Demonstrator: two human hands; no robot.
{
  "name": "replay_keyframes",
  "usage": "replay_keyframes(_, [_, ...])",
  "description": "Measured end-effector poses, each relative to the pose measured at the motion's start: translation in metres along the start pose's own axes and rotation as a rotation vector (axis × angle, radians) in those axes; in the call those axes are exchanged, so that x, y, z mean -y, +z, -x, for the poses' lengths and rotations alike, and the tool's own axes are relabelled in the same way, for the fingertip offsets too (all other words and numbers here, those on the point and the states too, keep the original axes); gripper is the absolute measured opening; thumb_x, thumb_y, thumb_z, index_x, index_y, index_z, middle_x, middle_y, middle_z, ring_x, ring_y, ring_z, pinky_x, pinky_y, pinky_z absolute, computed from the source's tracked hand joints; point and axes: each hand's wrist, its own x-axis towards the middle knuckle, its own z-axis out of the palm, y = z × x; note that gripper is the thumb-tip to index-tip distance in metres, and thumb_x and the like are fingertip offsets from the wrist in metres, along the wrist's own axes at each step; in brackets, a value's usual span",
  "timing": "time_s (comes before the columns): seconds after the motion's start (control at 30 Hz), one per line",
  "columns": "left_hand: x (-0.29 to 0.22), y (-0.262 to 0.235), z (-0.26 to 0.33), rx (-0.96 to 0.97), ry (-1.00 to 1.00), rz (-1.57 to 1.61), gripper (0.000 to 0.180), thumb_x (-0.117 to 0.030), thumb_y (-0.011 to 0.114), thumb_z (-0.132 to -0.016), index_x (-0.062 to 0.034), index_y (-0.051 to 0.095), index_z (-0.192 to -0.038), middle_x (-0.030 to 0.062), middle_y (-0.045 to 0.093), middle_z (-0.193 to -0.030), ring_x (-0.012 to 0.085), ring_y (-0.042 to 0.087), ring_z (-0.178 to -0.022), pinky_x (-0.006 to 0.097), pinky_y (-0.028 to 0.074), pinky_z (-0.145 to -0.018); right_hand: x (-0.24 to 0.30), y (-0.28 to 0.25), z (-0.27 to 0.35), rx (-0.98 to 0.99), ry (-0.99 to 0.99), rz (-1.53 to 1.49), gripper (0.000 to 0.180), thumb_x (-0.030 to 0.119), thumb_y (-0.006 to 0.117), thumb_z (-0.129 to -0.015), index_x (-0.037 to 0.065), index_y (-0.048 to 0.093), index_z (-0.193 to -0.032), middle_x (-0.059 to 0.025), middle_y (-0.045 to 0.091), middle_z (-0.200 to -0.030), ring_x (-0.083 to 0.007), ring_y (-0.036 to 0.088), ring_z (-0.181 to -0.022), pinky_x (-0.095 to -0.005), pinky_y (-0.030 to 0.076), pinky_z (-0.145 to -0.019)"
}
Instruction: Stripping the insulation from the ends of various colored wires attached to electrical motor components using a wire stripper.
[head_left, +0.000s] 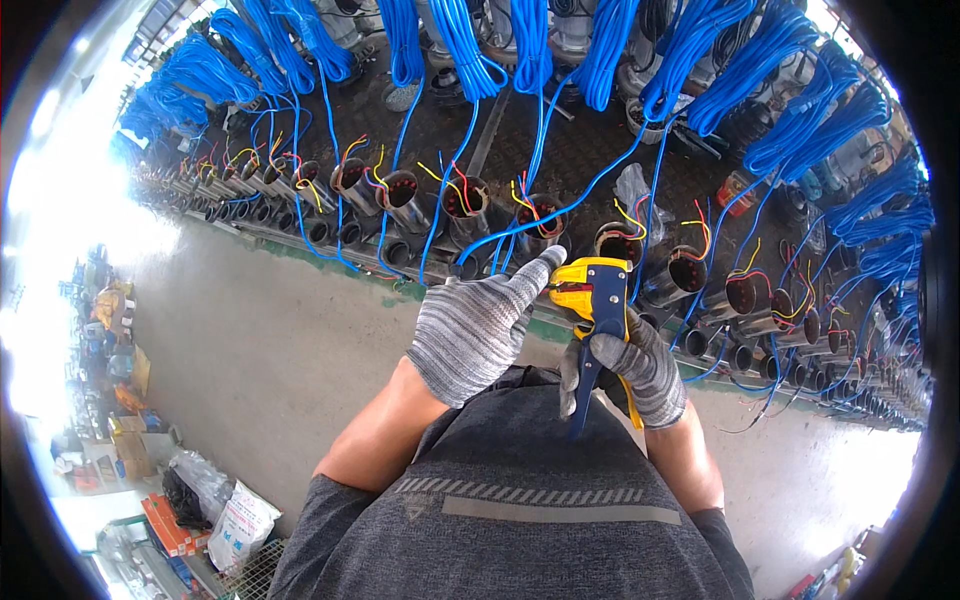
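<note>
Item: wire stripper (597, 290), yellow-and-blue head, blue and yellow handles. Held upright in front of the chest, head uppermost, so its mouth faces the wire ends coming off the row ahead.

Right hand (632, 372), grey knit glove: clamped round the stripper's handles low down, a grip that leaves the head free.

Left hand (470, 330), same glove: fingers extended, forefinger tip touching the left side of the stripper's head, seemingly steadying or feeding something there; whether a wire lies between finger and tool cannot be told.

Row of metal cylinders (545, 222), open ends tilted up toward the person, short red and yellow leads (525, 195) standing out of each for easy reach.

Blue cables (470, 50), coiled and hung behind the row, one strand trailing down to each cylinder.

Concrete floor (250, 330) beneath.
</note>
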Motion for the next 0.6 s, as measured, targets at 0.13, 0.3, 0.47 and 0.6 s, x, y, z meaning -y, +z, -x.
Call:
replay_keyframes(0.13, [0.000, 0.000, 0.001, 0.007, -0.001, -0.002, 0.075, 0.007, 0.059, -0.079, -0.0211, 0.060, -0.148, 0.0166, 0.069, -0.084, 0.0360, 0.065, -0.066, 0.045, 0.051, -0.060, 0.003, -0.003, 0.000, 0.011, 0.035, -0.010, 0.060, 0.030, 0.070, -0.100, 0.002, 0.046, -0.148, -0.0145, 0.071, -0.085, -0.0256, 0.071, -0.069, -0.0381, 0.060, -0.064])
replay_keyframes(0.3, [-0.001, -0.001, 0.000, -0.038, 0.031, 0.061, 0.070, 0.005, 0.060, -0.082, -0.0204, 0.061, -0.147, 0.0171, 0.072, -0.090, 0.0368, 0.066, -0.068, 0.046, 0.053, -0.062, 0.000, -0.003, -0.001, -0.058, -0.009, -0.082, 0.065, 0.035, 0.075, -0.094, -0.002, 0.049, -0.140, -0.0180, 0.068, -0.083, -0.0320, 0.071, -0.067, -0.0443, 0.061, -0.063])
replay_keyframes(0.47, [0.003, 0.001, -0.001, 0.023, -0.090, 0.160, 0.051, -0.002, 0.061, -0.096, -0.0166, 0.062, -0.145, 0.0178, 0.073, -0.115, 0.0380, 0.072, -0.092, 0.043, 0.059, -0.079, -0.008, -0.012, -0.004, -0.068, -0.170, -0.241, 0.066, 0.034, 0.076, -0.091, -0.003, 0.048, -0.139, -0.0214, 0.069, -0.090, -0.0385, 0.073, -0.076, -0.0526, 0.063, -0.071])
replay_keyframes(0.6, [0.006, 0.007, -0.003, -0.006, -0.063, 0.295, 0.042, -0.005, 0.056, -0.104, -0.0140, 0.062, -0.144, 0.0162, 0.072, -0.129, 0.0343, 0.074, -0.108, 0.039, 0.059, -0.091, -0.010, -0.031, -0.005, -0.074, -0.165, -0.247, 0.065, 0.030, 0.076, -0.093, -0.001, 0.046, -0.142, -0.0228, 0.070, -0.103, -0.0366, 0.075, -0.085, -0.0527, 0.064, -0.079])
